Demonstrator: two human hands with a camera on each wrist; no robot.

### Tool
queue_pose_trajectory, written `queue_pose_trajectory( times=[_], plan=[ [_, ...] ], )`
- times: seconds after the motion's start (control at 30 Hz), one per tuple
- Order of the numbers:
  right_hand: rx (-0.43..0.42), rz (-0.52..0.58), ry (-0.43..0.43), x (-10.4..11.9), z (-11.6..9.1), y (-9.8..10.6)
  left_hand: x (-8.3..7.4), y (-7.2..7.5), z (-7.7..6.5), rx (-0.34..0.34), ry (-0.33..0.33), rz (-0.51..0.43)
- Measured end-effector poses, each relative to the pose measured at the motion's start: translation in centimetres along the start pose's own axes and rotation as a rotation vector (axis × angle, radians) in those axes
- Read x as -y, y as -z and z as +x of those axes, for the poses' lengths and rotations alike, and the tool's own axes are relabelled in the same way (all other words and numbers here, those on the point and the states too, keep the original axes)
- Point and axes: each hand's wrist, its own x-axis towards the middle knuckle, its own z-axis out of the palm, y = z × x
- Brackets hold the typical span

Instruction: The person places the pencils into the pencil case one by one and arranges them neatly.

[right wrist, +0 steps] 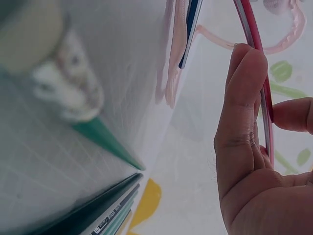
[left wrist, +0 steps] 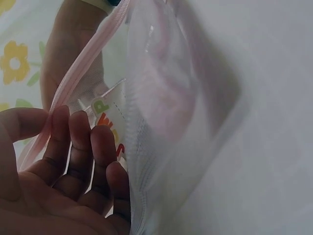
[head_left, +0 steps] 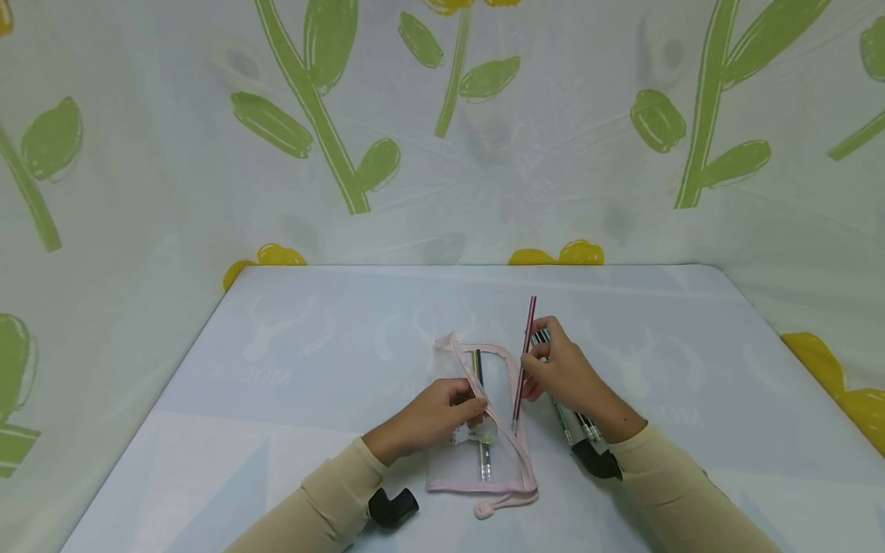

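A see-through mesh pencil pouch (head_left: pixel 449 468) with pink edging lies in front of me. Its pink edge (left wrist: pixel 80 61) is pinched between the thumb and forefinger of my left hand (head_left: pixel 432 415), the other fingers bent beside the mesh. Inside the pouch are dark and striped pencils (head_left: pixel 478 369). My right hand (head_left: pixel 563 372) pinches a red striped pencil (head_left: pixel 529 319), tilted, its lower end at the pouch's right side. In the right wrist view the red pencil (right wrist: pixel 252 24) runs between thumb and fingers. Whether its lower tip is inside the pouch I cannot tell.
Several green and dark pencils (head_left: pixel 586 427) lie on the table (head_left: pixel 311 369) beneath my right wrist. A pink zipper pull (head_left: pixel 485 509) trails at the pouch's near end. Black wrist mounts (head_left: pixel 392 508) sit by the sleeves. A flower-printed curtain (head_left: pixel 539 177) stands behind the table.
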Motion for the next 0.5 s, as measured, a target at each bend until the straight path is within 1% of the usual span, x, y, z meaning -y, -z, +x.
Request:
queue_pose_trajectory(
  times=[0.3, 0.5],
  plan=[
    [0.016, 0.01, -0.038, 0.19, -0.13, -0.25, -0.03, 0.02, -0.03, 0.0, -0.003, -0.011],
    [0.038, 0.036, -0.036, 0.21, -0.13, -0.45, -0.24, 0.05, -0.07, 0.0, -0.001, -0.019]
  ],
)
